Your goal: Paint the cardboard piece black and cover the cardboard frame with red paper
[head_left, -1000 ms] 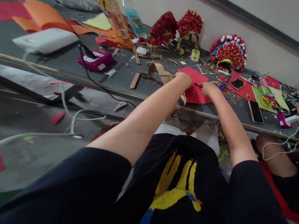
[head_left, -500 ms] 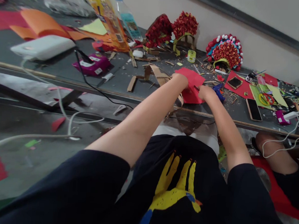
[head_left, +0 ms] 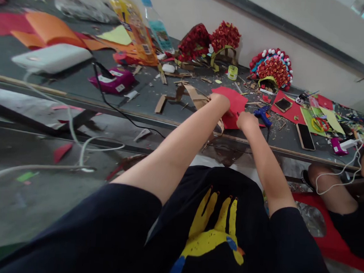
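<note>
A red sheet (head_left: 234, 98) lies at the front of the dark table, under and between my hands. My left hand (head_left: 219, 102) is on the sheet's left part, its fingers mostly hidden behind the wrist. Closed at the sheet's right side, my right hand (head_left: 247, 121) has a small dark tip showing by its fingers; the object is too small to name. A brown cardboard strip (head_left: 195, 96) passes beside my left hand. Just right of my right hand lies a blue glue gun (head_left: 263, 115).
Bottles (head_left: 160, 31) and red decorated headpieces (head_left: 275, 68) stand along the wall. A white power bank (head_left: 53, 57), a purple device (head_left: 115, 81) with a black cable, and a phone (head_left: 306, 137) lie near the edge. Another person's leg (head_left: 331, 188) is at right.
My right hand has moved slightly left and down, closer to my left hand, and more of the glue gun shows. The view has tilted a little.
</note>
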`<state>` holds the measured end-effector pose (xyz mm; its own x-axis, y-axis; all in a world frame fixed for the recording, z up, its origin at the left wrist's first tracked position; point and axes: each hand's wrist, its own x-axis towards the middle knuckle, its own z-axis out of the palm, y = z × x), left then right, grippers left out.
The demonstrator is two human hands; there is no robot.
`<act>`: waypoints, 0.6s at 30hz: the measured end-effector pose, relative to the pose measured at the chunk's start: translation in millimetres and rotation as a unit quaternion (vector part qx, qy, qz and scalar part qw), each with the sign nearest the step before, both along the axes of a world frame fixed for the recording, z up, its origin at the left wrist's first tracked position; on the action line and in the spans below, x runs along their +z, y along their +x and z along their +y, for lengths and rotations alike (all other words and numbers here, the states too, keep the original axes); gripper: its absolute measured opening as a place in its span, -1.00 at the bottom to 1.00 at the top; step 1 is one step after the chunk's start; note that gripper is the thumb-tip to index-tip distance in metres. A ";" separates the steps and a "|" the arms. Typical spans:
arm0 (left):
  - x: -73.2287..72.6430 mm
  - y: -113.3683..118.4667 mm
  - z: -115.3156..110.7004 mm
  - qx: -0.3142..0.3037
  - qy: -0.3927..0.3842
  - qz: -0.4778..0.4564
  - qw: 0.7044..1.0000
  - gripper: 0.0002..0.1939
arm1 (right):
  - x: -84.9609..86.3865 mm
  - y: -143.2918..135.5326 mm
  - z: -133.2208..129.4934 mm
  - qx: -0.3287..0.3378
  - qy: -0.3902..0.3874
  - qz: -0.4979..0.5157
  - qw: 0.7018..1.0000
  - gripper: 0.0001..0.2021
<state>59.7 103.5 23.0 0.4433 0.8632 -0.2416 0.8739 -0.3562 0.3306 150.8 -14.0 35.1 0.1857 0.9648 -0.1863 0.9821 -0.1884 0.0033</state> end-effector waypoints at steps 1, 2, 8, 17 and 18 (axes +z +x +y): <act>1.7 -0.6 -2.0 0.014 -0.015 0.037 0.999 -0.20 | 1.8 -1.2 -2.5 -0.005 -0.002 -0.003 1.000 -0.62; 3.5 -1.1 -4.1 0.026 -0.026 0.069 0.997 -0.15 | 3.6 -1.8 -5.5 -0.009 -0.004 -0.005 1.000 -0.62; 10.7 -0.3 -13.1 0.048 -0.028 0.107 0.993 -0.02 | 13.9 3.5 -33.1 -0.009 -0.019 -0.022 1.000 -0.61; 13.7 3.5 -12.0 0.058 -0.046 0.115 0.991 0.06 | 21.4 3.0 -83.5 0.001 -0.026 -0.053 0.998 -0.55; 13.3 3.6 -11.3 0.060 -0.050 0.115 0.990 0.05 | 21.2 2.5 -87.0 0.002 -0.026 -0.055 0.998 -0.54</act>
